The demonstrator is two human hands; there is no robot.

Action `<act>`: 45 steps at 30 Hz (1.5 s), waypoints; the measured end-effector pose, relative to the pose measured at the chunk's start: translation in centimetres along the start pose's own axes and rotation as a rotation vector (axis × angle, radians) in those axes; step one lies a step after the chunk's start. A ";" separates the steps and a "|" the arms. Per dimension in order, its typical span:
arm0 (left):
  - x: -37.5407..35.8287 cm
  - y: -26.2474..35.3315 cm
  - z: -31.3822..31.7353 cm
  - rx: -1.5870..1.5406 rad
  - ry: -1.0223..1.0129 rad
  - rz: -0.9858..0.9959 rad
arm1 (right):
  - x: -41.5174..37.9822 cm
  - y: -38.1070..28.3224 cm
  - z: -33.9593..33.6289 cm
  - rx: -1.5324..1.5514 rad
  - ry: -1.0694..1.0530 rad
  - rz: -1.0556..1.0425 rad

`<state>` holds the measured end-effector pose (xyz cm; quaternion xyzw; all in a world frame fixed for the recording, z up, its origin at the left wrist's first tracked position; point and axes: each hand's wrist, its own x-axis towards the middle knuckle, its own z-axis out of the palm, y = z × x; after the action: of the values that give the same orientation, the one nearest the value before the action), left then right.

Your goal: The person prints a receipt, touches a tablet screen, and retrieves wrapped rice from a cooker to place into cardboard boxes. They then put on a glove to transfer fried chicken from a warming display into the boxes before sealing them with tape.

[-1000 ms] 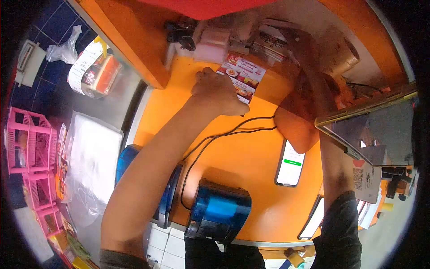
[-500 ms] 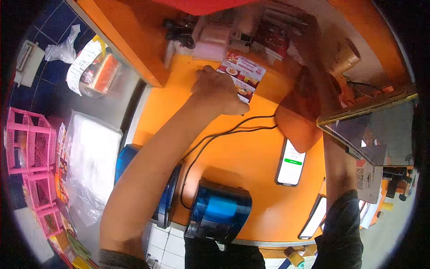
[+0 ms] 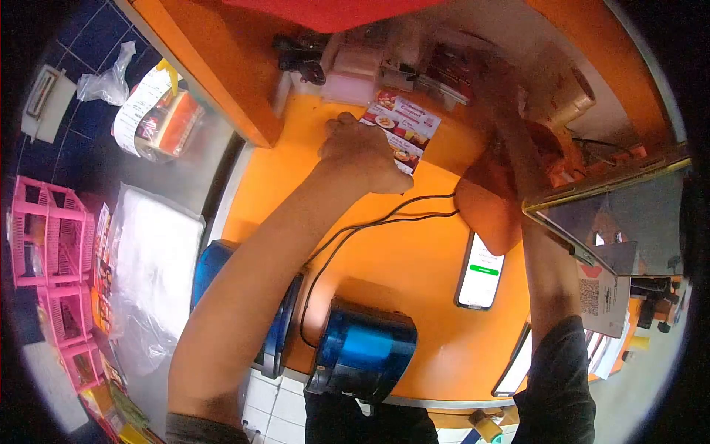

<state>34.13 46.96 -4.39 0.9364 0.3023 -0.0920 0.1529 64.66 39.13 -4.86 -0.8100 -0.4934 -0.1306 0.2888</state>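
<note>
My left hand [image 3: 364, 154] is closed at the left edge of a printed coupon card [image 3: 405, 127], which lies on the orange counter [image 3: 296, 152]; the fingertips are partly hidden. My right arm reaches up past the dark-framed panel on the right, and my right hand [image 3: 497, 85] is in the shadowed area near a dark red packet [image 3: 451, 68]. Its fingers are too dim and blurred to make out. A lit phone [image 3: 481, 272] lies on the counter below, beside a brown rounded object [image 3: 488, 211]. Black cables [image 3: 384, 220] run below my left hand.
Two blue and black devices [image 3: 366, 348] stand at the counter's front edge. A framed panel [image 3: 614, 214] juts in at the right. Pink baskets [image 3: 52, 237], white plastic bags [image 3: 155, 259] and a bagged package [image 3: 166, 122] are at the left. Another phone [image 3: 515, 362] lies lower right.
My right forearm has shifted slightly left, with the hand still deep in the shadowed area. My left hand stays at the card. The view has moved a little.
</note>
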 end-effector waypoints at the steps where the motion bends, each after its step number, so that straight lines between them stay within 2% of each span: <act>1: -0.2 0.0 0.0 0.000 -0.001 -0.001 | -0.1 -0.1 -0.5 0.193 -0.252 -0.008; 2: -0.4 0.2 0.0 -0.003 0.026 -0.030 | -0.4 -0.3 -0.5 0.194 -0.254 -0.007; 7: -0.3 0.3 0.2 -0.007 0.057 -0.049 | -1.6 -1.9 -0.4 -0.119 -0.297 -0.330; 8: -0.1 0.3 0.3 -0.006 0.036 -0.040 | -1.8 -2.0 -0.3 -0.119 -0.297 -0.330; 10: -0.5 0.7 -0.6 -0.005 0.013 -0.032 | -2.3 -1.8 0.1 0.079 -0.219 -0.364; 12: -0.8 1.2 -1.4 -0.005 -0.107 -0.139 | -1.9 -1.5 -0.3 -0.001 -0.263 -0.299; 14: -0.6 0.6 -0.3 0.002 -0.035 -0.095 | -1.3 -0.3 -0.5 -0.063 -0.305 -0.225; 15: -0.6 0.5 -0.1 0.009 0.040 -0.050 | -0.6 -0.2 -0.4 -0.028 -0.305 -0.202; 19: -0.4 0.5 0.2 0.031 0.037 -0.065 | 0.5 1.2 -1.4 0.170 -0.354 -0.086; 22: -0.6 0.6 0.0 0.047 0.034 -0.071 | 1.7 0.7 -1.7 0.433 -0.436 0.073; 23: -0.7 0.6 0.0 0.037 0.039 -0.073 | 1.2 0.4 -1.6 0.432 -0.435 0.073; 25: -0.8 0.7 0.0 0.026 0.044 -0.075 | -0.7 -2.0 -1.5 -0.005 -0.117 -0.031; 26: -0.9 0.8 0.0 0.024 0.050 -0.089 | -0.6 -2.5 -1.7 -0.004 -0.117 -0.031; 28: -0.8 0.7 0.1 0.022 0.057 -0.105 | -0.3 -3.1 -2.0 0.198 -0.148 -0.187; 29: -0.7 0.6 0.1 0.025 0.049 -0.082 | -0.3 -3.4 -2.3 0.198 -0.148 -0.187; 31: -0.6 0.6 0.0 0.028 0.041 -0.060 | -0.2 -3.9 -3.1 -0.001 -0.246 -0.064; 35: -0.6 0.9 -0.1 0.063 0.020 -0.095 | 1.0 -0.5 -1.4 0.066 -0.260 -0.084; 38: -0.5 0.6 -0.1 0.039 0.011 -0.076 | 1.2 -0.4 -1.6 0.115 -0.207 -0.169; 40: -0.4 0.5 0.0 0.031 -0.013 -0.055 | 1.3 -0.9 -3.1 0.200 -0.370 -0.198; 41: -0.4 0.6 0.1 0.048 -0.004 -0.065 | 1.7 -1.0 -2.4 0.199 -0.370 -0.198; 42: -0.3 0.6 0.1 0.064 0.004 -0.076 | 2.7 2.6 0.2 0.105 -0.309 -0.178; 43: -0.4 0.7 0.1 0.065 0.004 -0.077 | 3.1 3.1 1.0 0.012 -0.248 -0.158; 45: -0.7 0.9 0.1 0.074 0.040 -0.113 | 2.5 2.8 -0.3 0.050 -0.265 -0.159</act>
<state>34.13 45.85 -4.08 0.9245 0.3539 -0.0930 0.1067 68.37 39.82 -4.32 -0.7712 -0.5928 -0.0326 0.2297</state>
